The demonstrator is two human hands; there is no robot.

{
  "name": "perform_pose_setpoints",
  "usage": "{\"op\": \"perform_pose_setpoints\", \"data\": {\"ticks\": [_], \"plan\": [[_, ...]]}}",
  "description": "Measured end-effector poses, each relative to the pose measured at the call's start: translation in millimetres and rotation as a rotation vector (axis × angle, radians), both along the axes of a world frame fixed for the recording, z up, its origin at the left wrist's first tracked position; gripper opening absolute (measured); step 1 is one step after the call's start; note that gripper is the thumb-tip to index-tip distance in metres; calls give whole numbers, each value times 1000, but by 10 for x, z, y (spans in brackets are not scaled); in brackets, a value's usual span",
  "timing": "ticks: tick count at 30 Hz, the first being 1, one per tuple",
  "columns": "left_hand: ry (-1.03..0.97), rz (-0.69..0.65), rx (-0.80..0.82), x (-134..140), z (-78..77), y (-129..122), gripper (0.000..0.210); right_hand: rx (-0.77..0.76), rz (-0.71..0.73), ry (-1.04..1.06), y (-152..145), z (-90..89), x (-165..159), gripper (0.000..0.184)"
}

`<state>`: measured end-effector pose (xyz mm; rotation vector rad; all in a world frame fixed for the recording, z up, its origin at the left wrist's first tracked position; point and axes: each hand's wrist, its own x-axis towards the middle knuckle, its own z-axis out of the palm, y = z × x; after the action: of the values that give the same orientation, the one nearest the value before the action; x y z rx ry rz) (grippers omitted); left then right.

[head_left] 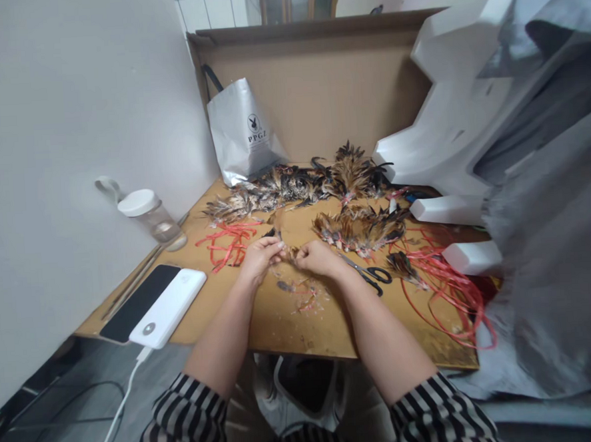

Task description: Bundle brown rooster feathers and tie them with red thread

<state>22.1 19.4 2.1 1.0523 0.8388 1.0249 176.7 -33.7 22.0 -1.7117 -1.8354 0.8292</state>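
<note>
Brown tabletop carrying black-handled scissors, feather bundles just behind the scissors, tangled red strips to their right, small scraps to their left, phone farther left.

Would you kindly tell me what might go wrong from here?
The black-handled scissors lie close beside the right forearm, which might brush them. The feather tuft beside the loose red strips could tangle in them. The white cable hangs below the tabletop, so a snag might drag the power bank down.
</note>
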Motion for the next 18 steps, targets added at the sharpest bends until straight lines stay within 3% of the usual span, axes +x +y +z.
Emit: {"op": "perform_pose_setpoints", "data": {"ticks": [5, 9, 12, 18], "plan": [[-46, -48, -46, -22, -20, 15, 28, -39, -90, 629, 54, 17, 49, 17], [-127, -153, -120, -36, -51, 11, 23, -2, -186, 968, 111, -42, -39, 21], [-134, -232, -144, -36, -52, -7, 18, 37, -244, 1044, 144, -103, -111, 22], [-128, -267, -180, -33, -41, -22, 16, 115, -269, 981, 141, -145, -192, 22]]}}
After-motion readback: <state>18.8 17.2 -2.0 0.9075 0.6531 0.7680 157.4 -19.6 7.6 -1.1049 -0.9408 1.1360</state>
